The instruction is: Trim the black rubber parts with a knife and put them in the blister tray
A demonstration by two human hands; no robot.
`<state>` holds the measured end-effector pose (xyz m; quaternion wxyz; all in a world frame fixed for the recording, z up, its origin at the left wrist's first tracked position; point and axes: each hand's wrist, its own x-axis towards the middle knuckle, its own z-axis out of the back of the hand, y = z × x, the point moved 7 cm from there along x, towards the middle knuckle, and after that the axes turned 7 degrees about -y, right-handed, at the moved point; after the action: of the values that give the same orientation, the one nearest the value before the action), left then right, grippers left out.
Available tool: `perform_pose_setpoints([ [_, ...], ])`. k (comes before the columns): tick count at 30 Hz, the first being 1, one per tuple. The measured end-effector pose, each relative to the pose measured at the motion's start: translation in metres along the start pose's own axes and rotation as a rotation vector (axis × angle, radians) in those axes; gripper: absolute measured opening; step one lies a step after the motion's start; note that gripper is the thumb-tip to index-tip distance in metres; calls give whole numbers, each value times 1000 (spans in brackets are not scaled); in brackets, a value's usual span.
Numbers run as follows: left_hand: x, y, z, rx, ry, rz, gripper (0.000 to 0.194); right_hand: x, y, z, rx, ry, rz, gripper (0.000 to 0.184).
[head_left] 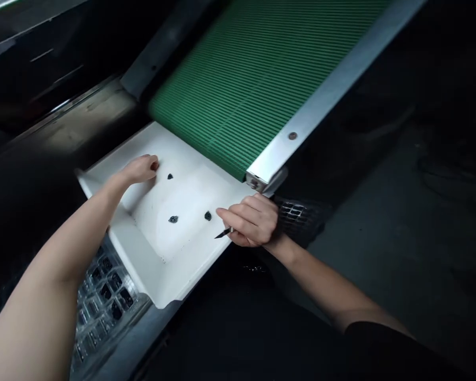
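Note:
My left hand (143, 169) is closed over the far left part of a white tray (186, 185); what its curled fingers hold, if anything, is hidden. Just right of it lies a small dark part (170, 176). Two more black parts rest on the tray, one near its middle (173, 219) and another (208, 216) towards my right hand. At the tray's right edge, my right hand (254, 219) is wrapped round a craft knife (222, 233). Its thin dark pointed blade sticks out to the left, while the handle is mostly covered by my fingers.
A ribbed green conveyor belt (262, 79) slopes down to the tray, bordered by a metal side rail (333, 90). Below the tray on the left is a clear compartment tray (97, 307) with black parts in several pockets. A dark grid-like tray (293, 211) sits behind my right hand.

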<state>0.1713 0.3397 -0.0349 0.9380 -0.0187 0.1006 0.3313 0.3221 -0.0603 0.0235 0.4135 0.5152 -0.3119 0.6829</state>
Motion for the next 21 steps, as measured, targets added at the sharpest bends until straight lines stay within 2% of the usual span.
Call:
perform_pose_setpoints([
  [7, -4, 15, -3, 25, -1, 29, 24, 5, -6, 1, 4, -108, 48, 24],
  [16, -8, 21, -6, 6, -5, 48, 26, -1, -5, -1, 51, -108, 17, 28],
  [21, -9, 19, -7, -10, 5, 25, 27, 9, -5, 13, -22, -116, -24, 28],
])
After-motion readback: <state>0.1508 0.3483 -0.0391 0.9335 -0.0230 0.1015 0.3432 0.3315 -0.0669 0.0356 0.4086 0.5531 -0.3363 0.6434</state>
